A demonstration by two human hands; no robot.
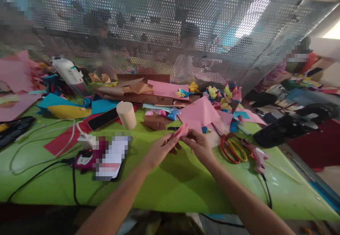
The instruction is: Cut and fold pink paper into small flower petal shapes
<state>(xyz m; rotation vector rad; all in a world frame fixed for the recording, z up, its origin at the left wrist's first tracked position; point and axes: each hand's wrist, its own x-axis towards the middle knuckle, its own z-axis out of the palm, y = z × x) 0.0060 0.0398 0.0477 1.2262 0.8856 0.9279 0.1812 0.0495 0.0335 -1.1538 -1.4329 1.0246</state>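
Between hands (160, 150) (199, 145), pink paper (182, 131); phone screen (113, 156) illegible.

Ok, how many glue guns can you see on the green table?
1: a pink glue gun on the green table, right of the right hand, just past the scissors. Others may be hidden under the paper pile.

Lit phone (113, 159) sits by pwr strip (84, 160), perf. metal panel (156, 33) behind tbl (156, 194).
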